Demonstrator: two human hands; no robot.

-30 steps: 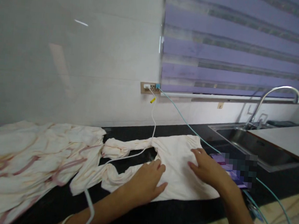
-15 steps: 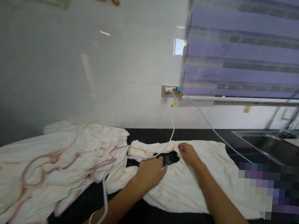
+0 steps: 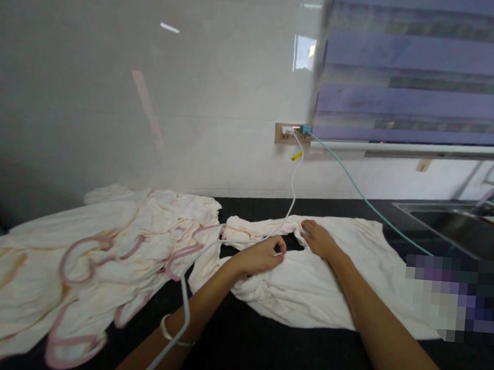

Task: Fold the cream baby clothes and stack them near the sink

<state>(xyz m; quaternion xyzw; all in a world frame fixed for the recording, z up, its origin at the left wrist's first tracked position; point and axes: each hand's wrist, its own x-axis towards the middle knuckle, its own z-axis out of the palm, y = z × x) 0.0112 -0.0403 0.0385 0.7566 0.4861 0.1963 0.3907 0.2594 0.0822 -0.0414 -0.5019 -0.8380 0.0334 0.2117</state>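
A white garment (image 3: pixel 343 272) lies spread on the black countertop (image 3: pixel 259 351), with two strap-like pieces running left from it. My left hand (image 3: pixel 261 255) pinches the cloth at the lower edge of the dark gap between the straps. My right hand (image 3: pixel 317 238) rests on the cloth at the gap's upper right edge, fingertips pressing down. A white cable (image 3: pixel 294 189) drops from the wall socket (image 3: pixel 291 134), crosses the garment by my left hand and runs along my left forearm.
A cream cloth with pink looping pattern (image 3: pixel 83 257) covers the counter's left half. A teal cable (image 3: pixel 357 191) runs from the socket to the right. A steel sink (image 3: pixel 461 225) sits at the far right below a purple striped blind (image 3: pixel 423 68).
My left hand went from lying flat on the cloth to pinching its edge. My right hand slid left from the garment's body to the gap. The view has shifted left, away from the sink.
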